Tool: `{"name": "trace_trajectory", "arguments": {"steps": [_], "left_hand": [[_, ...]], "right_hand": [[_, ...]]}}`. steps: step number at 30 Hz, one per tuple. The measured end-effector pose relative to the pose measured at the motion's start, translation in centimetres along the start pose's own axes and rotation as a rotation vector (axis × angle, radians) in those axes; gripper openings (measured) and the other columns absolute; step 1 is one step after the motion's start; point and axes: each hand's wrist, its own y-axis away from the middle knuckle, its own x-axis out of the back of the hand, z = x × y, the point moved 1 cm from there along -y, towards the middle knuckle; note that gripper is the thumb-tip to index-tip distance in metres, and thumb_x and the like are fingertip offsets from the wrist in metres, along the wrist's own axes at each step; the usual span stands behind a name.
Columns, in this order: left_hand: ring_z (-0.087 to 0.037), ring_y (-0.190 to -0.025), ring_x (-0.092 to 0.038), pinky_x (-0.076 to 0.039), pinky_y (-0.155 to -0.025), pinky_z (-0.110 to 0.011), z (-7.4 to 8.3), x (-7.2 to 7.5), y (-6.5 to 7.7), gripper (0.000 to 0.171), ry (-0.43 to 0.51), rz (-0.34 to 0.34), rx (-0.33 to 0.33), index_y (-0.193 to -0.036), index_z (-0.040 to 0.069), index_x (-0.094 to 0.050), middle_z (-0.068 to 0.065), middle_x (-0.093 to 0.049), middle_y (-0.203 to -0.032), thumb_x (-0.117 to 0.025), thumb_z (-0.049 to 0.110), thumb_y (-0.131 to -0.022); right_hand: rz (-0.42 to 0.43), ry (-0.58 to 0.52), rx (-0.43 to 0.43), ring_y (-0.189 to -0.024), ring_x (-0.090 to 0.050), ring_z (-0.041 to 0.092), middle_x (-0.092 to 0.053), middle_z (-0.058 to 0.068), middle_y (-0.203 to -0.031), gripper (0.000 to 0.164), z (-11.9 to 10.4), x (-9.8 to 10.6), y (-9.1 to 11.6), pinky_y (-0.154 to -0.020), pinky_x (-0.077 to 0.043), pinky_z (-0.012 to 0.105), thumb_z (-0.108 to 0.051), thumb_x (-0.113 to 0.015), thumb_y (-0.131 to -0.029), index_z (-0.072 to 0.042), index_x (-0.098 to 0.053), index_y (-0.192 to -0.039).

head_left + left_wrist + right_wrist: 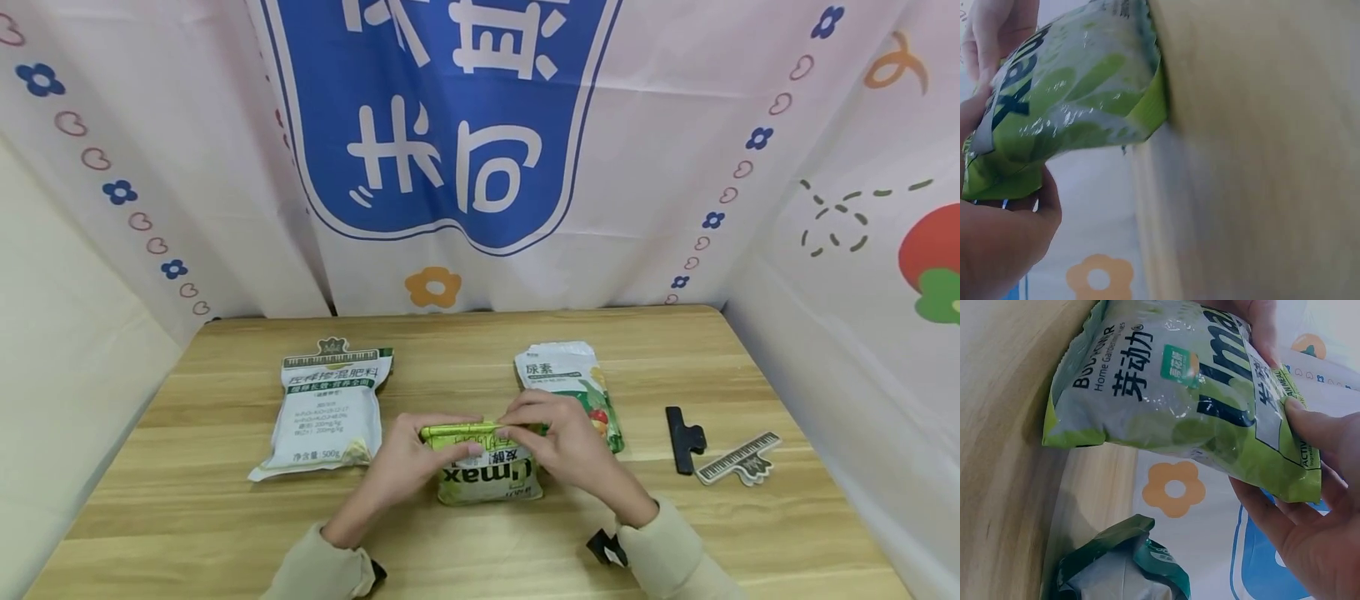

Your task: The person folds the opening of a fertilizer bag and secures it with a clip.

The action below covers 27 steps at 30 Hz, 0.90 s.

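Both hands hold the folded-over top of a green and white fertilizer bag (pixel 487 483) that stands near the middle of the wooden table. My left hand (pixel 405 458) pinches the left end of the fold, thumb on the near face and fingers behind. At the right end, my right hand (pixel 562 433) pinches the same fold. In the right wrist view the bag (pixel 1172 381) shows its large printed front, with the right thumb (pixel 1316 428) pressed on its upper part. The left wrist view shows the bag's side (pixel 1085 87) and the left hand (pixel 1004 244) partly hidden behind it.
A white fertilizer bag (pixel 322 425) lies at the left, a piano-patterned clip (pixel 330 358) across its top. Behind the right hand lies a white and green bag (pixel 558 367). A black clip (pixel 681 442) and another piano-patterned clip (pixel 738 460) lie at the right. Cloth hangs behind the table.
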Motion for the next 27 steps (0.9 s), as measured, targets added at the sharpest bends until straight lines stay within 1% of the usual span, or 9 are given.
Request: {"name": "trace_trajectory", "arguments": {"steps": [3,5,7,12,15,18,21,23,27], "left_hand": [[-0.008,-0.087,-0.076,-0.057,-0.065,-0.018,-0.1,-0.2,0.0,0.029,0.023,0.04,-0.077,-0.114,0.023,-0.082,-0.002,-0.079,-0.122,-0.087,0.029,-0.086],[-0.015,-0.101,-0.079,-0.062,-0.078,-0.02,0.0,-0.3,-0.1,0.024,0.025,0.074,-0.142,-0.11,0.019,-0.083,-0.003,-0.08,-0.119,-0.087,0.023,-0.087],[-0.019,-0.105,-0.079,-0.063,-0.087,-0.024,0.1,-0.4,-0.1,0.02,0.019,0.101,-0.211,-0.107,0.016,-0.084,-0.004,-0.081,-0.116,-0.085,0.016,-0.087],[-0.019,-0.101,-0.08,-0.063,-0.086,-0.026,0.4,-0.5,-0.2,0.016,-0.032,0.134,-0.334,-0.102,0.014,-0.085,-0.004,-0.082,-0.109,-0.085,0.01,-0.087],[-0.018,-0.099,-0.08,-0.064,-0.084,-0.026,0.3,-0.5,-0.2,0.014,-0.048,0.137,-0.36,-0.101,0.014,-0.085,-0.004,-0.082,-0.108,-0.085,0.011,-0.087],[-0.017,-0.099,-0.08,-0.063,-0.085,-0.026,0.2,-0.6,-0.1,0.013,-0.057,0.143,-0.352,-0.101,0.015,-0.085,-0.002,-0.083,-0.108,-0.084,0.013,-0.088],[-0.016,-0.099,-0.08,-0.063,-0.088,-0.026,0.1,-0.5,0.0,0.013,-0.07,0.154,-0.34,-0.1,0.018,-0.085,0.0,-0.083,-0.108,-0.084,0.014,-0.088],[-0.016,-0.098,-0.08,-0.063,-0.088,-0.027,0.0,-0.5,0.0,0.012,-0.074,0.16,-0.337,-0.099,0.019,-0.085,0.0,-0.083,-0.107,-0.084,0.013,-0.088],[-0.017,-0.098,-0.08,-0.063,-0.089,-0.028,-0.1,-0.5,0.0,0.011,-0.067,0.149,-0.335,-0.1,0.019,-0.085,-0.001,-0.083,-0.107,-0.083,0.016,-0.09]], "right_hand": [[0.0,-0.005,-0.002,-0.09,-0.071,0.01,-0.079,-0.002,-0.098,0.007,-0.1,0.2,-0.2,-0.079,-0.061,0.025,-0.012,-0.082,-0.09,-0.013,-0.084,-0.096],[-0.004,-0.012,-0.005,-0.092,-0.072,0.011,-0.079,-0.002,-0.099,0.008,-0.2,0.3,-0.4,-0.079,-0.061,0.026,-0.012,-0.083,-0.089,-0.014,-0.084,-0.097],[-0.011,-0.025,-0.009,-0.093,-0.072,0.012,-0.079,-0.002,-0.1,0.011,-0.4,0.5,-0.4,-0.079,-0.062,0.027,-0.011,-0.084,-0.088,-0.015,-0.085,-0.099],[-0.057,-0.012,-0.004,-0.095,-0.072,0.011,-0.078,-0.002,-0.105,0.014,-0.3,1.0,-0.4,-0.083,-0.062,0.029,-0.016,-0.082,-0.091,-0.017,-0.083,-0.105],[-0.063,0.029,-0.008,-0.102,-0.073,0.014,-0.078,-0.002,-0.112,0.021,-0.1,2.1,-0.4,-0.091,-0.062,0.034,-0.022,-0.082,-0.092,-0.017,-0.08,-0.112],[-0.043,0.039,-0.063,-0.109,-0.072,0.02,-0.077,0.001,-0.117,0.024,0.2,4.1,-0.3,-0.098,-0.061,0.042,-0.024,-0.08,-0.094,-0.017,-0.078,-0.117],[-0.013,0.046,-0.128,-0.109,-0.072,0.02,-0.076,0.004,-0.117,0.019,0.9,6.5,0.1,-0.097,-0.061,0.046,-0.021,-0.076,-0.098,-0.017,-0.077,-0.117],[0.009,0.073,-0.152,-0.106,-0.072,0.017,-0.076,0.005,-0.117,0.017,1.5,8.1,0.6,-0.096,-0.062,0.044,-0.018,-0.073,-0.1,-0.015,-0.078,-0.116],[0.054,0.155,-0.2,-0.101,-0.07,0.006,-0.078,0.003,-0.114,0.014,2.4,10.6,2.0,-0.091,-0.062,0.031,-0.015,-0.072,-0.101,-0.013,-0.079,-0.113]]}}
